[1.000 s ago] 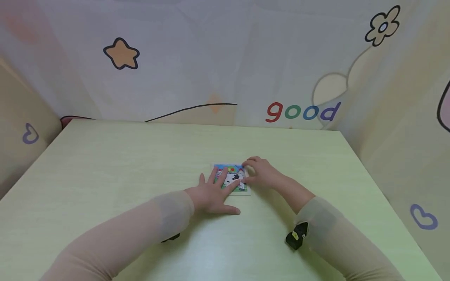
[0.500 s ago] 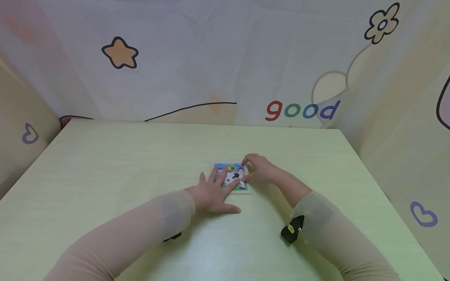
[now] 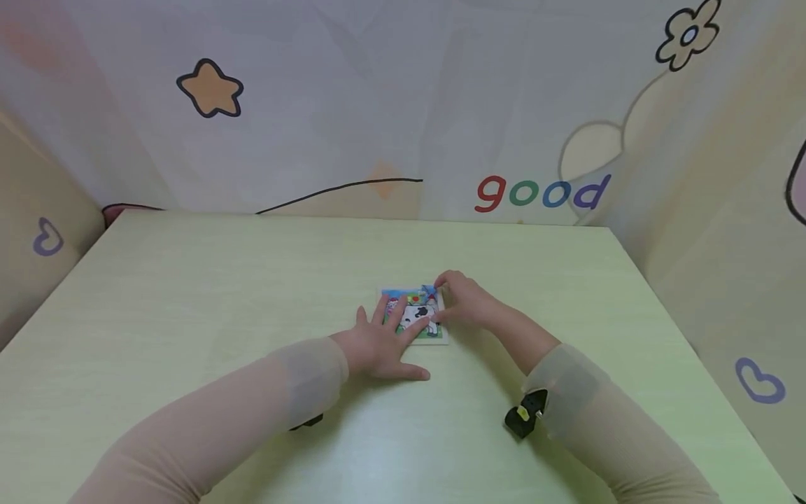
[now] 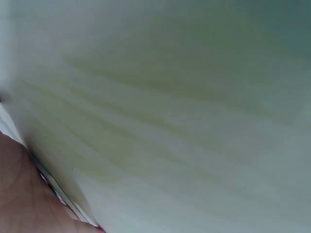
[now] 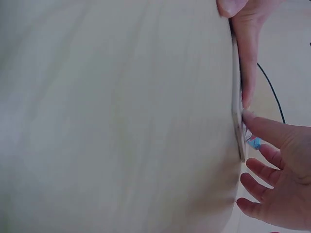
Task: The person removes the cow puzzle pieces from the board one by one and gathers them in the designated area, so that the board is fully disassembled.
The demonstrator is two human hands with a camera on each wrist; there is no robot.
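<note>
A small picture puzzle (image 3: 417,316) with a cow on it lies flat in a pale frame near the middle of the table. Spread over its left and lower part is my left hand (image 3: 380,348), fingers straight and pressing down. At the puzzle's right side, my right hand (image 3: 471,302) has thumb and fingers curled at the edge. A blue-topped puzzle piece (image 3: 429,290) at the upper right corner stands tilted up from the frame, held at the right fingertips. The right wrist view shows this blue piece (image 5: 253,142) beside the fingers. Mostly bare tabletop fills the left wrist view.
The pale green table (image 3: 220,280) stretches around the puzzle on all sides. A printed cloth backdrop (image 3: 352,105) with the word "good" rises behind the table's far edge. A black wrist camera (image 3: 522,414) hangs under the right sleeve.
The puzzle's upper right piece has lifted and tilted out of its flat place at the right fingertips. The left hand stays put on the puzzle.
</note>
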